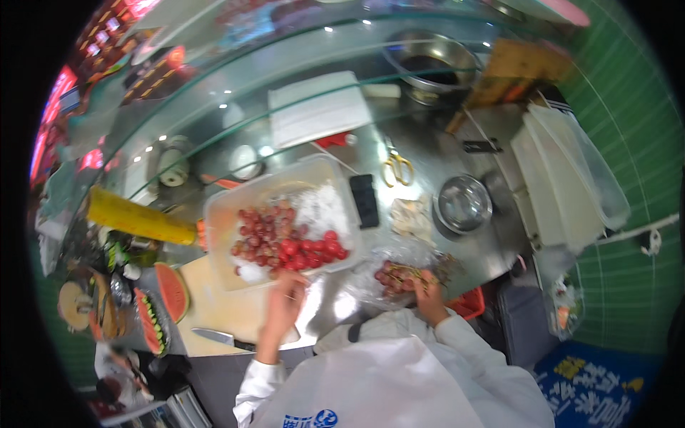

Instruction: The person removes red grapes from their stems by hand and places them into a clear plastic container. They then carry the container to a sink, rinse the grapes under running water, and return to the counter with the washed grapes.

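Observation:
My right hand (429, 298) grips the stems of a bunch of red grapes (393, 275), which lies on a clear plastic bag (369, 286) at the counter's front edge. At the near rim of a translucent plastic tub (350, 208), my left hand (287, 294) is bent, its fingertips blurred against the rim. Whether it holds a grape cannot be made out. Inside the tub, loose red grapes (263, 230) lie beside brighter red cherry-like fruits (310, 252) on a white, powdery or icy layer (320, 208). Bare stems (451, 267) stick out right of my right hand.
Left of the tub, a kitchen knife (214, 335) lies on a cutting board (225, 310) near watermelon pieces (172, 294). A phone (364, 200), yellow-handled scissors (397, 168) and a steel bowl (463, 205) stand to the right. Glass panels (321, 104) cross behind. Another person (120, 369) is at lower left.

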Action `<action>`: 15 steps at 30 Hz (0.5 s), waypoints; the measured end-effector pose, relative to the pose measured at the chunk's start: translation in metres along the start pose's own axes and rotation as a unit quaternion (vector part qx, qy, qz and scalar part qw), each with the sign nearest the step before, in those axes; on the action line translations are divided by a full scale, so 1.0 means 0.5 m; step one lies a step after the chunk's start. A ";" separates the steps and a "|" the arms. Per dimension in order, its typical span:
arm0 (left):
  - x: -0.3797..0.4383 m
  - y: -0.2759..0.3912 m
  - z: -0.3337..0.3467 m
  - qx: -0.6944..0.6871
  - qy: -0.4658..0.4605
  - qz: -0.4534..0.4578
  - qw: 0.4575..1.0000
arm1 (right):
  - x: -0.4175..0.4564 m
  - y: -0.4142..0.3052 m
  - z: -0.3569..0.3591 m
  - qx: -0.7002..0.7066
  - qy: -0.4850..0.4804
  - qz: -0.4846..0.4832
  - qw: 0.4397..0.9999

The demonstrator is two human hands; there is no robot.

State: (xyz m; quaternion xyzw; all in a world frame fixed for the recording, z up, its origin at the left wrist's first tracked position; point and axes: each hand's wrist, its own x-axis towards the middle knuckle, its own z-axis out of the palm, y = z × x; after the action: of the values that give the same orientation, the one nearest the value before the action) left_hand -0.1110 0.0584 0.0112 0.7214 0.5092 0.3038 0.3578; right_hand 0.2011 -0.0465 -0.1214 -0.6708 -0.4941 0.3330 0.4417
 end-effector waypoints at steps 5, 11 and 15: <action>0.088 -0.084 -0.046 0.213 0.199 0.040 0.956 | 0.004 0.017 0.016 -0.036 0.072 -0.012 0.997; 0.014 0.019 0.160 0.095 0.009 0.261 0.961 | 0.006 0.000 0.018 -0.003 0.075 0.062 0.995; 0.010 0.027 0.342 0.067 -0.118 0.209 0.969 | 0.003 0.011 0.014 0.011 0.043 0.088 0.995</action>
State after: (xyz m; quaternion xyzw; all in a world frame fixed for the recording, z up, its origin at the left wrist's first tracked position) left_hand 0.0347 0.0248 -0.0731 0.8648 0.3209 0.2499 0.2944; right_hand 0.1975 -0.0437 -0.1295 -0.7205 -0.4096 0.3472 0.4388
